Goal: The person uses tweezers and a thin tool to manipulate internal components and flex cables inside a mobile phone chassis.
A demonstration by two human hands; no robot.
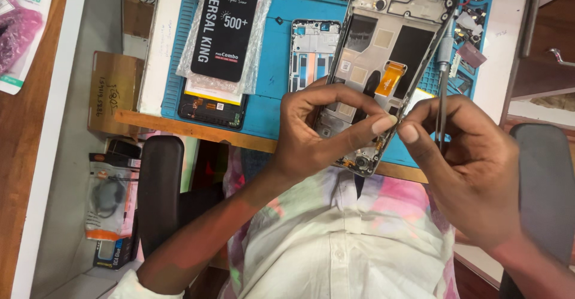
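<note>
Bare matt metal phone frame (383, 53) with a glossy orange flex strip; blue rubbery mat (272, 65) (matt) at nine o'clock; wooden desk (197, 130) edge.

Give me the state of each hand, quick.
Left hand: closed on the lower edge of the opened phone frame, holding it up.
Right hand: closed on thin metal tweezers, fingertips at the frame's edge.

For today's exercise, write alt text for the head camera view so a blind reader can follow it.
A person's left hand holds an opened phone frame with an orange flex cable, while the right hand, holding tweezers, pinches at the frame's edge. Below lie a blue work mat, a second phone frame and a black packet.
</note>
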